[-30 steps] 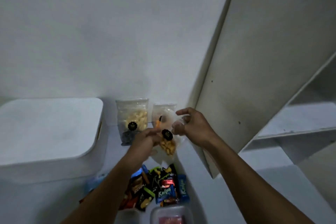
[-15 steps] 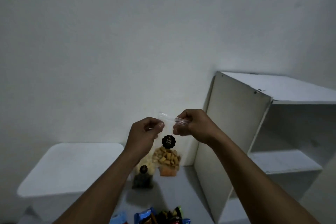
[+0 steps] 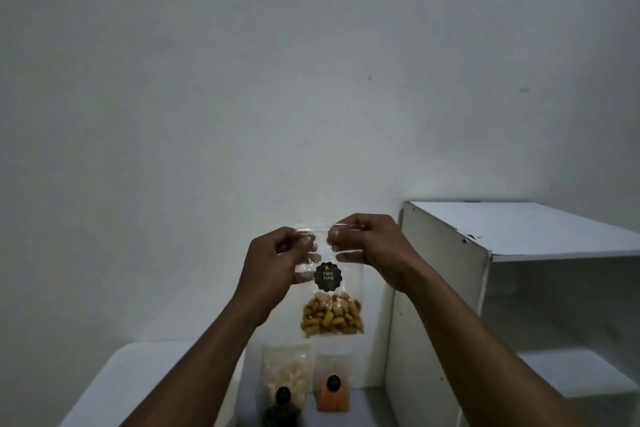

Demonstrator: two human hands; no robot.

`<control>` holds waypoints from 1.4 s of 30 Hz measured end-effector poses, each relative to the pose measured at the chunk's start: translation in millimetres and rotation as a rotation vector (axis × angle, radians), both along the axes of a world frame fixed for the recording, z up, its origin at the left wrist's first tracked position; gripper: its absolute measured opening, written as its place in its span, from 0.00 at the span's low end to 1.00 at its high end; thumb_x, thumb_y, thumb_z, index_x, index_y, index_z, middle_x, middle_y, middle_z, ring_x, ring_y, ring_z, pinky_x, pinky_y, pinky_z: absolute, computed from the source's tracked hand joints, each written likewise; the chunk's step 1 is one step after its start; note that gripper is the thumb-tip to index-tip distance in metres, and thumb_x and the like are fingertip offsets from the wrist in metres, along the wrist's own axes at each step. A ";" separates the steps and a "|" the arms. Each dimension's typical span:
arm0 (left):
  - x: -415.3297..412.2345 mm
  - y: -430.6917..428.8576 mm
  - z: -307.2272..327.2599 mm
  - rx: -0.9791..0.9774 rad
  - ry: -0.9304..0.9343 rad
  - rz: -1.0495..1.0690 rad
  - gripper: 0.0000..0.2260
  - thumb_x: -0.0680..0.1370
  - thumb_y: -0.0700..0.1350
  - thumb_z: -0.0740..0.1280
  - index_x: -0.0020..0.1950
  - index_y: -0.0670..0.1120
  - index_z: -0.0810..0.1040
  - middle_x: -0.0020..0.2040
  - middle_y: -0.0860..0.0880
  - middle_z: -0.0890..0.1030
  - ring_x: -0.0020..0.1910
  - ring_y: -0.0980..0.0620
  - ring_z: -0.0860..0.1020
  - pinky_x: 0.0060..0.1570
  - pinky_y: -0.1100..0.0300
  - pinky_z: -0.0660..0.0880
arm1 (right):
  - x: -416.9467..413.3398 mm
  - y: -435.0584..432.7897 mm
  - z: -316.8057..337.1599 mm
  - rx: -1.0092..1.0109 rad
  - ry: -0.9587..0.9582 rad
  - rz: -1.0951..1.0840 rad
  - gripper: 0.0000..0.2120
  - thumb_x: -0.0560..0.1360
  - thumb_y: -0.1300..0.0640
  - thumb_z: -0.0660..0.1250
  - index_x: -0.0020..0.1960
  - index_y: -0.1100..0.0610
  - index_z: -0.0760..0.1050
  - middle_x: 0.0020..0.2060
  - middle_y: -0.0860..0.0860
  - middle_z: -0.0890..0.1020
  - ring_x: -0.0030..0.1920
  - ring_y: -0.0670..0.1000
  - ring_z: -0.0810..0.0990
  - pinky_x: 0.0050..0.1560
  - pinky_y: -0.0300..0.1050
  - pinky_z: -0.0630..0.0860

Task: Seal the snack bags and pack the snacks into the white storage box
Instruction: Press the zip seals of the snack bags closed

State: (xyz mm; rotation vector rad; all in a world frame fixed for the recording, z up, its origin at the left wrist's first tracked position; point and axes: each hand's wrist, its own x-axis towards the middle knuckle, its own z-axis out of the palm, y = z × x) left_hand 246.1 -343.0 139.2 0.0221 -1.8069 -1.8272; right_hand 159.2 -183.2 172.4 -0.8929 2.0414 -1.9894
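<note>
Snack bag (image 3: 329, 288), clear with a black round label and brown pieces at its bottom, hangs upright in the air before the wall. The white box (image 3: 145, 381) sits low at left. The left hand (image 3: 273, 260) has its grip pinched closed on the bag's top left edge. Below stand two more bags, a pale one (image 3: 285, 381) and an orange one (image 3: 333, 388). The right hand (image 3: 367, 239) pinches the top right edge. A white shelf (image 3: 519, 236) stands at right.
</note>
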 end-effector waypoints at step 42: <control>24.1 7.2 41.9 -0.054 0.059 -0.014 0.05 0.78 0.41 0.70 0.49 0.40 0.84 0.43 0.43 0.86 0.43 0.46 0.86 0.44 0.51 0.83 | 28.7 18.0 31.5 0.099 0.322 -0.040 0.05 0.76 0.63 0.69 0.45 0.65 0.81 0.39 0.60 0.86 0.39 0.51 0.82 0.42 0.46 0.81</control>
